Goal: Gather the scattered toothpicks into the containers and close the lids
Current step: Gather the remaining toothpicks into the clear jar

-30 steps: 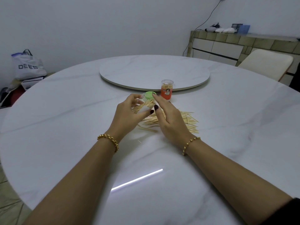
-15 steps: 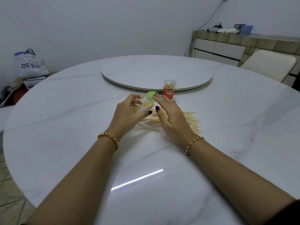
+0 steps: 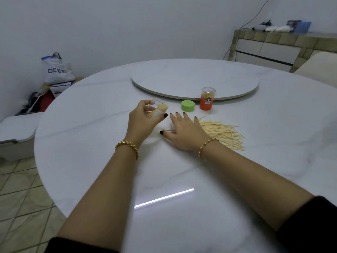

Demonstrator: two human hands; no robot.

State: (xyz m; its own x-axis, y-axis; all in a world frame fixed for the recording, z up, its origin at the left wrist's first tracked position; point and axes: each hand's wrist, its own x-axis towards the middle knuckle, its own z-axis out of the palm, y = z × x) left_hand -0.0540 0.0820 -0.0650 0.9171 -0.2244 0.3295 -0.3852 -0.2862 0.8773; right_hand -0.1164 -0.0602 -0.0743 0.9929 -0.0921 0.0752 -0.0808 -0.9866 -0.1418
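White marble counter [image 3: 164,179] carries the work. My left hand [image 3: 141,121] grips the clear container [image 3: 158,111], tilted, with toothpick ends showing at its mouth. My right hand [image 3: 184,132] lies spread, fingers flat on the scattered toothpicks [image 3: 222,132]. Recommended: rake a small bundle, align it, pinch, feed it in. The green lid [image 3: 188,106] sits just beside the orange container [image 3: 207,98].

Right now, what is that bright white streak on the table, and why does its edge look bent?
Head view: the streak is glare, likely a lamp mirrored in the glossy table; the wide-angle lens bows the rim; lighting is dim and bluish; the left hand and its clear container look blurred.
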